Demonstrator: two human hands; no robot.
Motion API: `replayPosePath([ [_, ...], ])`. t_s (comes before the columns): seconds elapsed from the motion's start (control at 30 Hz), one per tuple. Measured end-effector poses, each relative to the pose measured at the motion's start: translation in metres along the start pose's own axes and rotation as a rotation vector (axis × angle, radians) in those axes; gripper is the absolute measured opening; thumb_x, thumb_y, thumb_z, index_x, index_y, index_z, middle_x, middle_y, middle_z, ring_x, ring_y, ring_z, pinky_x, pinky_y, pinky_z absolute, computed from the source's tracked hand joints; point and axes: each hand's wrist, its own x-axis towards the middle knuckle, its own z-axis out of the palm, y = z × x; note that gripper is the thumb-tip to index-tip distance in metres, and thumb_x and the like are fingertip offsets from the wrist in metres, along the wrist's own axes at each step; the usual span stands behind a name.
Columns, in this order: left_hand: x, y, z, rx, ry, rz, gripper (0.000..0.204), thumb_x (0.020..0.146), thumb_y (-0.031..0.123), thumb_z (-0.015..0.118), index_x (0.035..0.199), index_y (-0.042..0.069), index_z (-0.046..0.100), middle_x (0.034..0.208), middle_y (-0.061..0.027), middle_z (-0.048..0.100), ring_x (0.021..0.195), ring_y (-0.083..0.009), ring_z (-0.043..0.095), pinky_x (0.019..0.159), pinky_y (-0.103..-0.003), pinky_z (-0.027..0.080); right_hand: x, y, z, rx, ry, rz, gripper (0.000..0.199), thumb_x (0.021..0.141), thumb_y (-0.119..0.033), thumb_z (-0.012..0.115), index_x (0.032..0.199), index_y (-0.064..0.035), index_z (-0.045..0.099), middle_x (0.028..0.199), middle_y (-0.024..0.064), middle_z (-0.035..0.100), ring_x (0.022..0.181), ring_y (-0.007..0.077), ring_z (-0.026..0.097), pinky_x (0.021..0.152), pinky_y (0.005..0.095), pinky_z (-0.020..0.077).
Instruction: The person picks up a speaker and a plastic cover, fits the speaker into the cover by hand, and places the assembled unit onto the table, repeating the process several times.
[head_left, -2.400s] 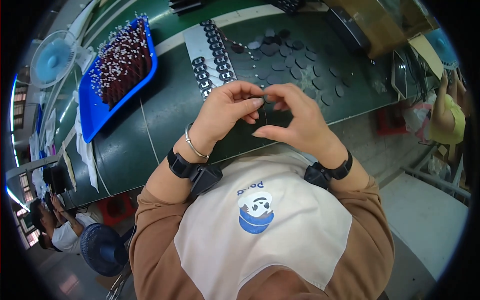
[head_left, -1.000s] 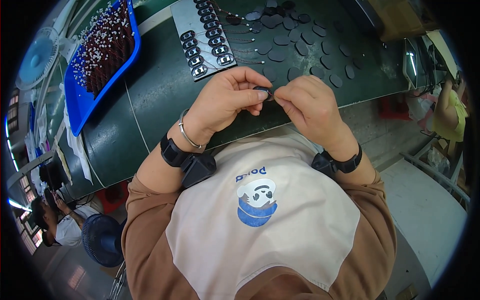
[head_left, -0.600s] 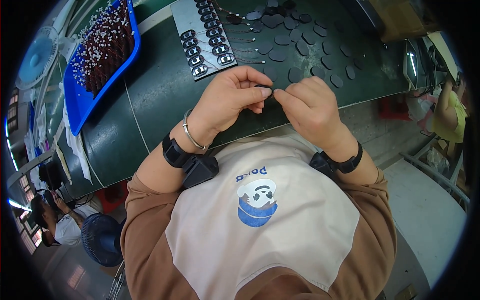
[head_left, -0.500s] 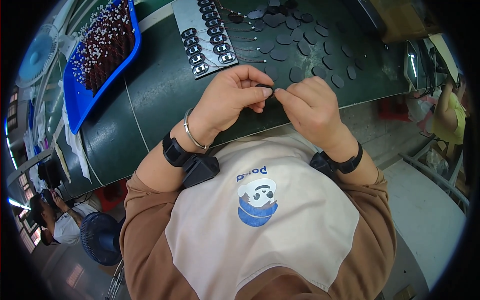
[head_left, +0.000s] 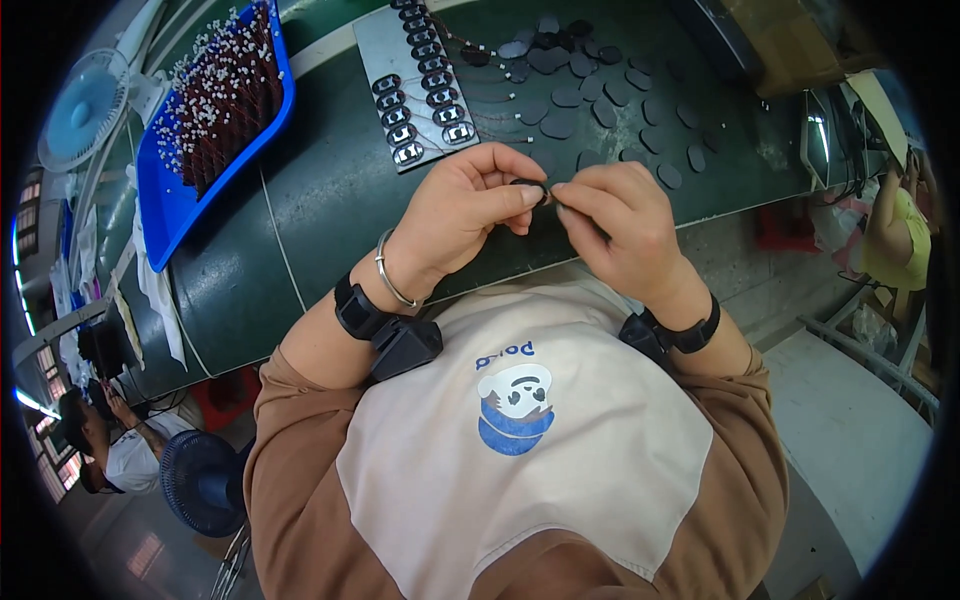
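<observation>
We found the left hand [head_left: 470, 205] and the right hand [head_left: 625, 225] little changed from the earlier pictures: both stayed raised at the near edge of the table [head_left: 300, 210], fingers pinched together on a small dark part [head_left: 535, 188] held between them. We judged the fitting work on that part unfinished, since the metal plate of holders [head_left: 420, 80] farther off lay untouched.

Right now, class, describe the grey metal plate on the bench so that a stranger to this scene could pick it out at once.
Start at the dark green bench and find the blue tray of small parts at its left. Just right of the tray, beyond the left hand, lies the grey metal plate. Unlike the loose dark oval pads scattered to its right, it is flat, rectangular and carries two neat rows of small dark fittings.
</observation>
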Motion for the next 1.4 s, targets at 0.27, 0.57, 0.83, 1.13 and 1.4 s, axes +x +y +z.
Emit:
replayPosePath([
  [0.27, -0.001, -0.001, 0.001, 0.05, -0.016, 0.033, 0.014, 0.085, 0.001, 0.063, 0.098, -0.001, 0.057, 0.085, -0.0085, 0.064, 0.067, -0.0128, 0.061, 0.061, -0.025, 0.052, 0.016, -0.007, -0.009, -0.018, -0.045, -0.03, 0.032, 0.061, -0.013, 0.078, 0.088, -0.0051, 0.065, 0.087, 0.0073, 0.059, 0.082, 0.0282, 0.056, 0.074, 0.0396, 0.0429],
  [0.57, -0.014, 0.006, -0.009, -0.104, -0.178, -0.274, 0.011, 0.088, 0.004, 0.061, 0.094, -0.002, 0.055, 0.089, -0.015, 0.065, 0.08, -0.0263, 0.068, 0.071, -0.033, 0.059, 0.007, -0.003, -0.012, 0.026, -0.103, -0.197, 0.028, 0.062, -0.015, 0.076, 0.087, -0.01, 0.064, 0.088, 0.0054, 0.058, 0.085, 0.0257, 0.056, 0.078, 0.0403, 0.0429],
  [0.83, -0.002, 0.013, -0.023, -0.367, -0.356, -0.137, 0.02, 0.088, 0.001, 0.058, 0.107, -0.001, 0.055, 0.105, -0.0191, 0.062, 0.098, -0.0274, 0.065, 0.081, -0.034, 0.057, 0.032, 0.003, -0.044, 0.01, 0.051, -0.122, 0.029, 0.068, -0.01, 0.074, 0.095, -0.0058, 0.066, 0.099, 0.0088, 0.06, 0.086, 0.028, 0.058, 0.076, 0.0379, 0.0463],
  [1.13, -0.001, 0.029, -0.037, -0.429, -0.277, 0.159, 0.036, 0.089, 0.004, 0.057, 0.124, -0.001, 0.051, 0.113, -0.0175, 0.06, 0.096, -0.0231, 0.064, 0.083, -0.032, 0.055, 0.024, 0.04, -0.03, -0.064, -0.216, 0.176, 0.028, 0.072, -0.006, 0.072, 0.098, -0.0019, 0.063, 0.086, 0.0115, 0.061, 0.071, 0.0248, 0.06, 0.066, 0.0332, 0.0496],
  [1.4, -0.003, 0.022, -0.038, -0.352, -0.245, 0.192, 0.033, 0.088, 0.006, 0.059, 0.12, -0.001, 0.055, 0.109, -0.0147, 0.062, 0.088, -0.0198, 0.065, 0.077, -0.03, 0.055, 0.049, 0.046, -0.001, -0.259, -0.505, 0.198, 0.023, 0.076, -0.006, 0.067, 0.098, -0.0026, 0.063, 0.09, 0.0113, 0.059, 0.082, 0.029, 0.059, 0.07, 0.0344, 0.0484],
])
